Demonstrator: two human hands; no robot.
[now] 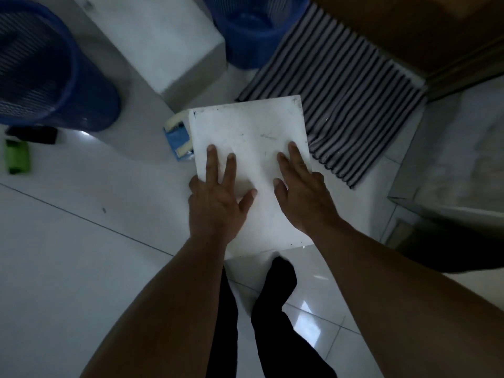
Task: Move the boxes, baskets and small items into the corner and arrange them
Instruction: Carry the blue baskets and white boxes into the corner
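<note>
A white box (251, 126) stands on the floor in front of me. My left hand (218, 195) lies flat on its top near the left edge, fingers spread and straight. My right hand (302, 186) lies flat on the top near the right edge. A second, larger white box (163, 42) stands behind it to the left. One blue mesh basket (46, 69) is at the far left and another blue basket (253, 25) is at the back. A small blue and cream item (177, 140) lies against the box's left side.
A striped mat (354, 91) lies to the right of the box. A green item (17, 156) and a black item (32, 133) lie on the white tiled floor at the left. A step or ledge (450, 165) rises at the right. My dark-clothed legs (272, 309) are below.
</note>
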